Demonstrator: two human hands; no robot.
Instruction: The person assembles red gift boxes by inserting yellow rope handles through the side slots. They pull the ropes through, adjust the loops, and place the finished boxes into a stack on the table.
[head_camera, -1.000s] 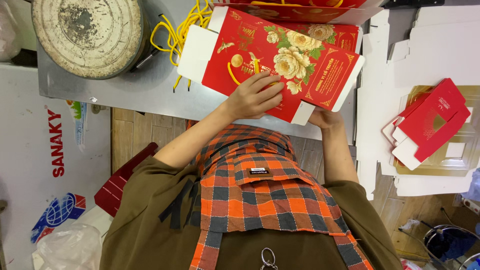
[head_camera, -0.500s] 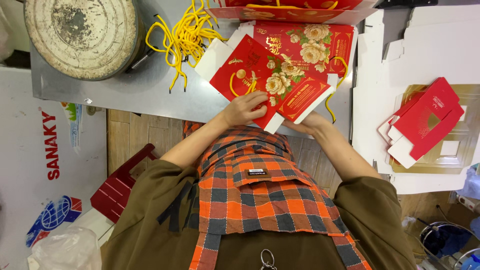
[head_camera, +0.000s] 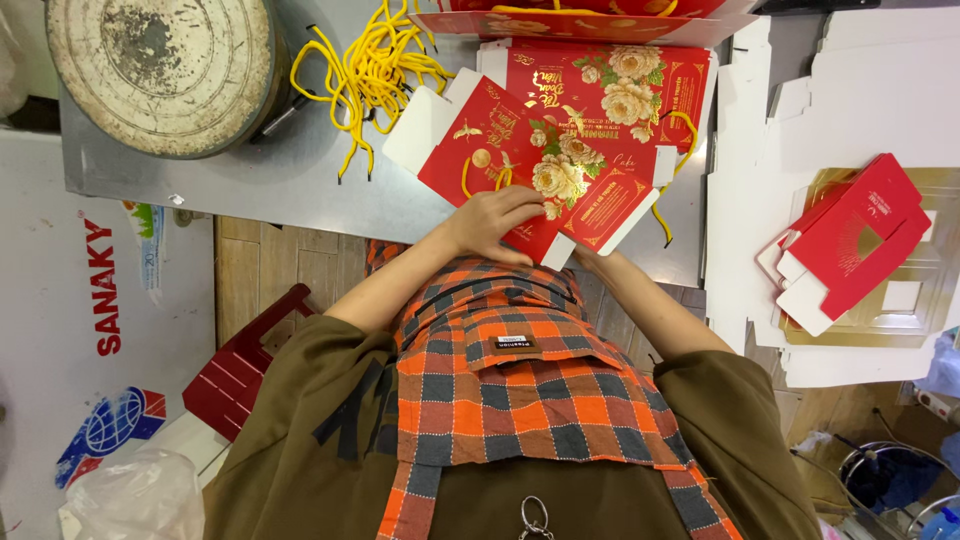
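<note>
A flat red gift box blank, printed with pale flowers and gold ornament and fitted with a yellow cord handle, is laid tilted on the grey metal table, its near edge hanging just over the table's near rim. The left hand is laid on the blank's near left part, palm down, with the fingers stretched out, only loosely spread and pressed flat on the red card rather than curled round it. The right hand is mostly hidden beneath the blank's near right corner, where a white flap juts out; only the wrist and the heel of the hand are seen, so how far it is opened cannot be told, though it is touching the underside of the card there. The two hands are kept apart, one on top and one below. Behind the blank, a second red printed blank is lying flat, partly covered by the first. To the far left a heap of yellow cords is piled just beside a round, worn metal lid. To the right, white flat cardboard sheets are stacked, with a smaller folded red box resting on a gold tray.
</note>
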